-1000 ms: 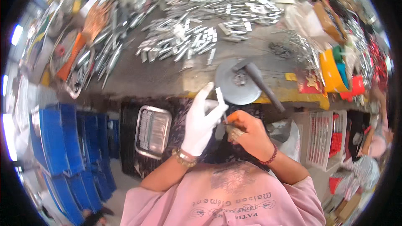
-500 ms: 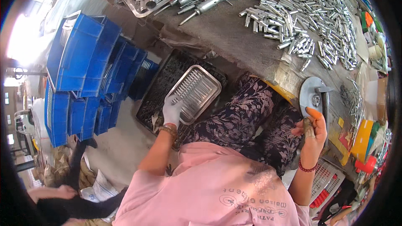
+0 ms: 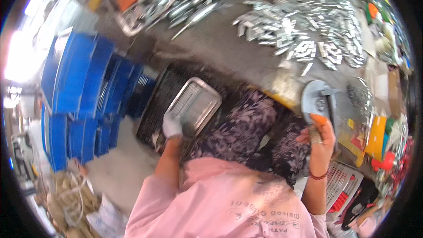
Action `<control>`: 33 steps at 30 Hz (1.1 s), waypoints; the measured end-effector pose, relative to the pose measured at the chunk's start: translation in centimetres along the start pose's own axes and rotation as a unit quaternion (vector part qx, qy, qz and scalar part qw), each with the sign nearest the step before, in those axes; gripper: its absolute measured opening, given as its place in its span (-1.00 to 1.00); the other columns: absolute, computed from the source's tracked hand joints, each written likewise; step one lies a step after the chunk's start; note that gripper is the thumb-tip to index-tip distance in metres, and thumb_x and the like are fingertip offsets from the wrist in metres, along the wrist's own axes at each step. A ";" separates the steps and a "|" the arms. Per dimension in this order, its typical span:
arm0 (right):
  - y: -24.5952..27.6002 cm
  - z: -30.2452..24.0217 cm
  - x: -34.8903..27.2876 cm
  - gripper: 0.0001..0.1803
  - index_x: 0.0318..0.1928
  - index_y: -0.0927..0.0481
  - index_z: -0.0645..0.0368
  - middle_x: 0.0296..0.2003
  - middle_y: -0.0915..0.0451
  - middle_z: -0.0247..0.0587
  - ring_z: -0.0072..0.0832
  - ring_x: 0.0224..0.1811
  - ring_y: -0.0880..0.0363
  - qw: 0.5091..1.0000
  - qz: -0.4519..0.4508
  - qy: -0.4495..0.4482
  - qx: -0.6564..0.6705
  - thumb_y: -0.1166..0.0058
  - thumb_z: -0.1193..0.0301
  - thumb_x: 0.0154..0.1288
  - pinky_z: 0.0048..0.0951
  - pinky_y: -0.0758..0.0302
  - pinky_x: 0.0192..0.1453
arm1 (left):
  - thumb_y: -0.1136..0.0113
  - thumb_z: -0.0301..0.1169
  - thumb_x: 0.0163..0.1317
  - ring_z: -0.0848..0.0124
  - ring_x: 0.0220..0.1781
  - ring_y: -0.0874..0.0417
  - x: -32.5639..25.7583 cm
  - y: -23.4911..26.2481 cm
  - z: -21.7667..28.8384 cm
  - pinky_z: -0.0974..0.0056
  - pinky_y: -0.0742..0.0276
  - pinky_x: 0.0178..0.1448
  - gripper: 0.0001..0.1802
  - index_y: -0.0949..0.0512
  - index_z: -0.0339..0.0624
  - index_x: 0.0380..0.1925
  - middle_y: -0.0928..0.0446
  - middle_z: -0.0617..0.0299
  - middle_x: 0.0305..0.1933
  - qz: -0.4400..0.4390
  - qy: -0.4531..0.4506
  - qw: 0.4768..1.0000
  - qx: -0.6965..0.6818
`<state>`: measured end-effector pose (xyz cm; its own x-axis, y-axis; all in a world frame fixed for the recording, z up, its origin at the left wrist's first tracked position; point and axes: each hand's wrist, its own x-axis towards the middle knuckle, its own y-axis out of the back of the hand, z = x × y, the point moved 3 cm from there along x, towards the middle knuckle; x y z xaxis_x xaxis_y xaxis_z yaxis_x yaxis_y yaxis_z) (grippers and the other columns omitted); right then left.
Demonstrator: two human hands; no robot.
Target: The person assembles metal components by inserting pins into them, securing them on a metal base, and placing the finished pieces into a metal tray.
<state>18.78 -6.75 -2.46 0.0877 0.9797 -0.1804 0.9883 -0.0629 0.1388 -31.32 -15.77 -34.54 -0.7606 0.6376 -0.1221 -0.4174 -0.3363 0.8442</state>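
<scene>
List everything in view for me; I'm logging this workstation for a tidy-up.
metal tray: one, silver, on a dark crate beside the bench
blue crates: several, stacked, far left
small metal parts: many, silver, heaped on the grey bench
round metal fixture: one, grey, at bench edge
yellow container: one, right
white basket: one, lower right
left hand: white glove, at the tray's near edge
right hand: bare, orange fingertip cover, at the fixture

A cluttered small-parts workshop. Heaps of shiny metal pieces (image 3: pixel 304 22) cover a grey desk (image 3: pixel 229 48). Stacked blue plastic crates (image 3: pixel 79 92) stand on the concrete floor (image 3: pixel 119 167) beside it, with a metal tray (image 3: pixel 194 103) and a round grey bench tool (image 3: pixel 319 101).
</scene>
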 end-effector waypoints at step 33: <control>23.1 -1.1 7.9 -0.92 -0.25 -0.73 0.05 -0.18 -0.62 -0.17 -0.15 -0.09 -0.77 0.696 0.260 0.203 -0.638 -0.25 0.50 0.27 -0.08 -0.72 -0.07 | -0.49 -0.52 0.26 0.48 -0.26 -0.67 -16.0 9.1 50.0 0.30 -0.62 -0.08 -0.68 -0.77 -0.22 0.03 -0.76 0.24 -0.16 -0.342 -0.521 0.768 -0.149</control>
<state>42.14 -0.28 0.38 0.0940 0.8773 0.4706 -0.1003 -0.4619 0.8812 1.90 5.65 1.17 0.4323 0.8921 0.1313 -0.7554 0.2788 0.5931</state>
